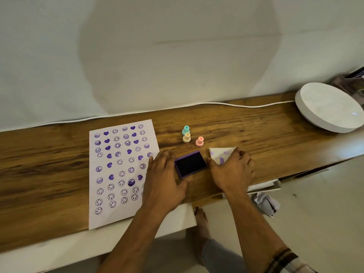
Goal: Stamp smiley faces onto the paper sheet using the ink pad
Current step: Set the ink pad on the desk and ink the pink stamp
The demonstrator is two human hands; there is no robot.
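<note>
A white paper sheet [118,170] covered with several purple smiley and heart prints lies on the wooden table [246,127]. To its right sits the open purple ink pad [190,164]. My left hand [164,178] rests flat, fingers spread, over the sheet's right edge, its thumb touching the pad's near left corner. My right hand [232,170] lies right of the pad with fingers on a folded, ink-stained piece of paper [221,154]. Three small stamps stand behind the pad: teal [185,130], cream [186,137] and pink [199,141].
A white round disc [329,110] sits at the table's far right, with a white cable [226,104] running along the back edge by the wall. Crumpled paper [266,202] lies on the floor below, beside my bare foot [201,217].
</note>
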